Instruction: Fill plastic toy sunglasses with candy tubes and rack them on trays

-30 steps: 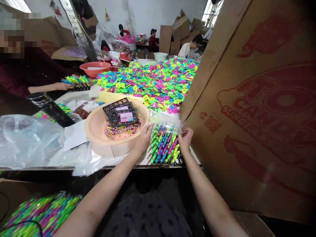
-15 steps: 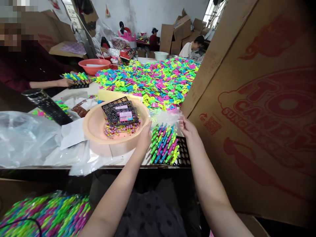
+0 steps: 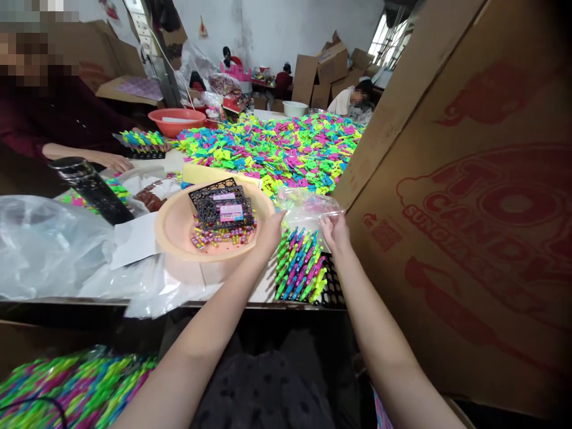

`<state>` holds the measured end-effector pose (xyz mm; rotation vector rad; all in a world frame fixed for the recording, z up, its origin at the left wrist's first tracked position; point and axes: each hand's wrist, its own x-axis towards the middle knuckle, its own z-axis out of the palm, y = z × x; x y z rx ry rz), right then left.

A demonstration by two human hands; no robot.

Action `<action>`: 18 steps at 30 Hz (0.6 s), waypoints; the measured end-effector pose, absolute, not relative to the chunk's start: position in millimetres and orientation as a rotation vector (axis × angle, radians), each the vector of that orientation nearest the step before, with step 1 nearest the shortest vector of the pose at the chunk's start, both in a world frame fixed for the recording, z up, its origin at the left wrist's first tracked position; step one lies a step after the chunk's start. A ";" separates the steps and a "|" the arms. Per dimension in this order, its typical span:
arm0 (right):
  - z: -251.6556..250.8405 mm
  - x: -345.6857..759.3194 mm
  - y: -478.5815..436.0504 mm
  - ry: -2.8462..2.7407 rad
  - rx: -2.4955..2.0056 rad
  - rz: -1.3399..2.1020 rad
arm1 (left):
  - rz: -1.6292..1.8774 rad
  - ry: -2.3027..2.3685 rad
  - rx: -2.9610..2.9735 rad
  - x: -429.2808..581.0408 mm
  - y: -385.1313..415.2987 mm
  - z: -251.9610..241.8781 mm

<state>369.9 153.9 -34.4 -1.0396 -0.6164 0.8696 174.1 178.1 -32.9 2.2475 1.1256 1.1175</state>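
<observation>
A clear plastic bag (image 3: 308, 205) stretches between my two hands, just behind a block of colourful toy pieces. My left hand (image 3: 271, 229) grips the bag's left side, beside the basin's rim. At the bag's right side, my right hand (image 3: 334, 231) pinches its edge between thumb and fingers. Below the hands, slim green, blue, pink and yellow plastic toys (image 3: 300, 265) stand in slanted rows in a black perforated tray (image 3: 333, 283). Some of the tray's holes show bare at its right end.
A peach basin (image 3: 167, 238) holds black grids and small candy tubes. Behind lies a large heap of coloured plastic pieces (image 3: 277, 143). A printed carton (image 3: 469, 208) walls off the right. A co-worker's hand (image 3: 111, 161) rests at the left, near a black cylinder (image 3: 92, 190).
The bag has spread wider and puffed up slightly between my hands. My right hand has turned inward a little. The whole view has shifted slightly. The co-worker's hand has come away from their tray.
</observation>
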 end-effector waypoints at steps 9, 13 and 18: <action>-68.7 347.2 100.7 -0.718 -1.202 0.910 | 1.018 1.252 2.448 145.7 145.5 -47.4; -72.2 338.7 81.1 -0.741 -1.263 0.948 | 0.972 1.163 2.570 133.7 128.4 -46.2; -82.6 334.5 68.3 -0.772 -1.351 0.986 | 0.903 1.075 2.560 124.8 116.1 -58.6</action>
